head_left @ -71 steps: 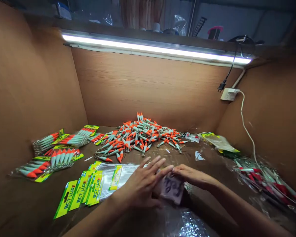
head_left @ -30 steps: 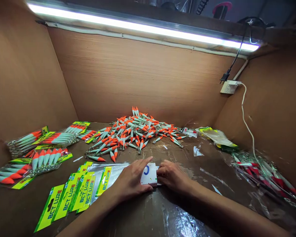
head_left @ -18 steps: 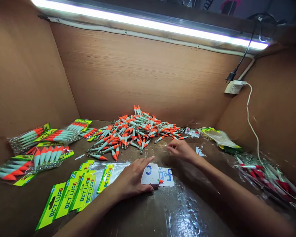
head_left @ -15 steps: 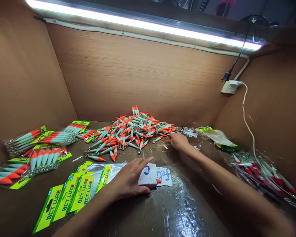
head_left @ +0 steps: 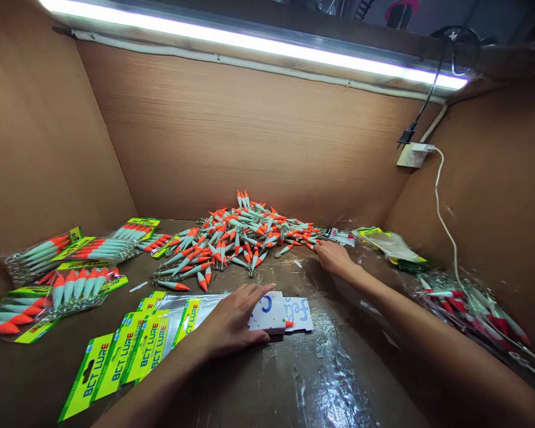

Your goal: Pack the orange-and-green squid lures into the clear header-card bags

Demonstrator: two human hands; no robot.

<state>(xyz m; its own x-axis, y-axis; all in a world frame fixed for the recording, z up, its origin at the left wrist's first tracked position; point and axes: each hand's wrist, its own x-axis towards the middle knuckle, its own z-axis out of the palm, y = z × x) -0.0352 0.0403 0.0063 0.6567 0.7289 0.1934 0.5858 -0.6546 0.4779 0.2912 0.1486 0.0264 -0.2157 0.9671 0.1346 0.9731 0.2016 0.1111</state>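
Observation:
My left hand (head_left: pixel 234 321) rests over a small white card box (head_left: pixel 267 315) with blue lettering, thumb on its near side and fingers along the far side. From the box's right end pokes the orange tip of a lure (head_left: pixel 289 324). Under the box lies a flat white card (head_left: pixel 302 312). My right hand (head_left: pixel 334 259) reaches to the right edge of a pile of orange-and-pale fishing lures (head_left: pixel 241 235). Its fingertips are closed at the end of one fishing lure (head_left: pixel 311 245); the exact grip is partly hidden.
Yellow-topped BCT LURE bags (head_left: pixel 125 351) lie fanned at the left front. Filled lure packs (head_left: pixel 80 285) sit further left. To the right are empty-looking packaging (head_left: pixel 390 245) and bagged red-and-white lures (head_left: pixel 468 303). A white cable (head_left: pixel 441 202) hangs from the wall socket (head_left: pixel 412 156).
My right hand has shifted slightly right along the pile's edge, and a lure now shows at its fingertips. My left hand stays at the card box, which has moved only slightly.

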